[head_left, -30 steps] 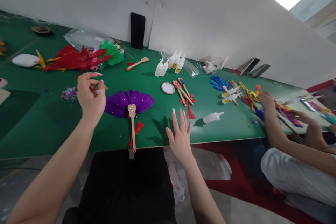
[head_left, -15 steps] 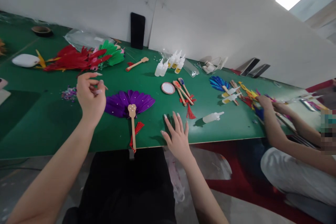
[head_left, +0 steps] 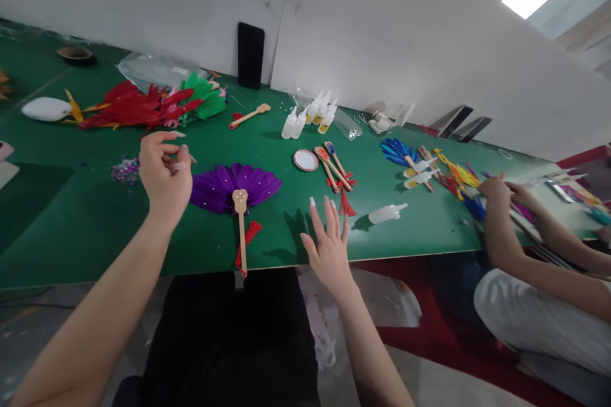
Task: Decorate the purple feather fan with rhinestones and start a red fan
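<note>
by the green table's (head_left: 95, 229) near edge: purple fan (head_left: 240, 198), laid flat, pale dots on feathers, handle (head_left: 242, 238) toward the person, red tassel (head_left: 252, 233) beside it. left hand (head_left: 167, 172) just left of fan, fingers curled close; cannot tell what they grip. right hand (head_left: 328, 247) right of fan, fingers spread wide. farther out: beads (head_left: 125, 170) left, dish (head_left: 305, 160) and bottle (head_left: 384, 213) right.
</note>
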Tool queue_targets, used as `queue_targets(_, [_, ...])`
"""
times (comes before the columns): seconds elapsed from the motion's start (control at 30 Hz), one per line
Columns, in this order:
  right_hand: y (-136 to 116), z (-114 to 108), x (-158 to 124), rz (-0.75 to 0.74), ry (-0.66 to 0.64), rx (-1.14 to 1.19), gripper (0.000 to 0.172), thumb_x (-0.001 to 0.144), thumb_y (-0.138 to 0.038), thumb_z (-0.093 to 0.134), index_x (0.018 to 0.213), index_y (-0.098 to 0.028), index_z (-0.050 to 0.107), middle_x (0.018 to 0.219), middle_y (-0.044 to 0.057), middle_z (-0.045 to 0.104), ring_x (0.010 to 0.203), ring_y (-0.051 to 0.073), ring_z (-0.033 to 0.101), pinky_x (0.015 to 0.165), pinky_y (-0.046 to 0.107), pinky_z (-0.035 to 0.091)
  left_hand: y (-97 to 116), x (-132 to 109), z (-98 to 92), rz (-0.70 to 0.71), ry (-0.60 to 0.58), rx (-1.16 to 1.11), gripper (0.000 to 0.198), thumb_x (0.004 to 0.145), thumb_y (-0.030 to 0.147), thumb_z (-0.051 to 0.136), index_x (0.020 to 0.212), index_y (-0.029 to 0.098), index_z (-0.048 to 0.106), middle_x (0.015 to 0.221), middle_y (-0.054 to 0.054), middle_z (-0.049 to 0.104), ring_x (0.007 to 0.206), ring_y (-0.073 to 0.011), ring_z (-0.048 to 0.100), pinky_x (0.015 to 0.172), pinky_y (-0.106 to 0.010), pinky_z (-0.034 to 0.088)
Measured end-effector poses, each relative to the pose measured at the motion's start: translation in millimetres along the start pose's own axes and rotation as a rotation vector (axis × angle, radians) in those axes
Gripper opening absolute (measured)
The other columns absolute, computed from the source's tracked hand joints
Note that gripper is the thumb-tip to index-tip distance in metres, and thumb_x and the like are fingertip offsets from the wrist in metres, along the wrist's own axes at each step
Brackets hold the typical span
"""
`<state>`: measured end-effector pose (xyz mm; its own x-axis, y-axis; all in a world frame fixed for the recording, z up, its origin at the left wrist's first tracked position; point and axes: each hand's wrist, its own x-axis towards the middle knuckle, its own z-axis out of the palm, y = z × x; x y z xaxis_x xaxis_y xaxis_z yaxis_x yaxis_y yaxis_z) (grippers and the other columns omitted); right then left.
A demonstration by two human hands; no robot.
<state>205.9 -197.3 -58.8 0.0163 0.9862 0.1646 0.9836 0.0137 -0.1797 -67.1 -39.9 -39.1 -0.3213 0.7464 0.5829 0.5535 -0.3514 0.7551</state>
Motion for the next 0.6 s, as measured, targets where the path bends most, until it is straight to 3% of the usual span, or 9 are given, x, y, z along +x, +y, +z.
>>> queue_targets(0.2, [2.2,3.9,0.0,-0.019,-0.075,-0.023,0.054,0.097,-0.049,0.028,0.145,-0.025,0.036,0.157,0.011,0.023,0.145,0.028,0.018,0.112,0.059,0.016,-0.9,-0.2,-0.7,-0.005,-0.004,0.005,0.028,0.078,0.009,0.058,0.106,0.014,0.055,0.067,0.002,0.056,0.052,-0.0086,0.042,0.051,-0.020,0.032])
queue_targets(0.4, [3.2,-1.3,1.8,0.054,-0.010,-0.020,0.059,0.097,-0.049,0.026,0.150,-0.023,0.023,0.158,0.010,0.018,0.145,0.028,0.016,0.112,0.060,0.017,-1.9,-0.3,-0.8,0.006,-0.004,0.001,0.028,0.079,0.010,0.058,0.106,0.014,0.055,0.068,0.001,0.056,0.052,-0.0088,0.041,0.052,-0.021,0.032])
queue_targets(0.6, [5.6,0.4,-1.0,0.001,-0.083,-0.030,0.056,0.096,-0.050,0.029,0.147,-0.026,0.032,0.156,0.010,0.025,0.144,0.028,0.020,0.112,0.060,0.016,-1.4,-0.1,-0.5,0.012,0.003,-0.004,0.028,0.078,0.008,0.058,0.105,0.015,0.054,0.068,0.003,0.055,0.050,-0.0077,0.039,0.051,-0.021,0.031])
